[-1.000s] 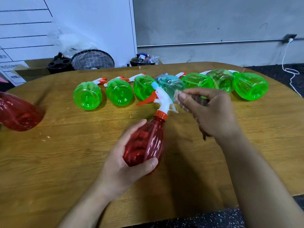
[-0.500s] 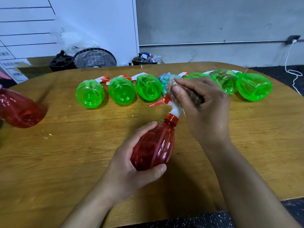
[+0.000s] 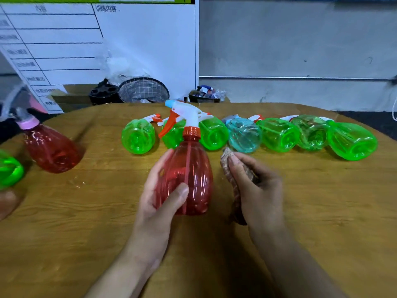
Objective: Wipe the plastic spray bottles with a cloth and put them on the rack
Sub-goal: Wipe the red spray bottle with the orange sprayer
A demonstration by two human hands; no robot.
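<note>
Left hand point(image 3: 158, 203) gripping upright red bottle point(image 3: 189, 175), right hand point(image 3: 255, 190) pinching cloth point(image 3: 228, 168), roughly six green bottles point(image 3: 138, 136), one teal point(image 3: 243, 135).

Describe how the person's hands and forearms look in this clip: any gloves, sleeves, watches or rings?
Both hands are bare, with no gloves. The left hand and right hand show no rings on the fingers that are visible. Both forearms are uncovered up to the bottom edge of the picture, so no sleeve shows. No watch, band or marking is visible on either wrist. Fingernails look short and unpainted.
</note>
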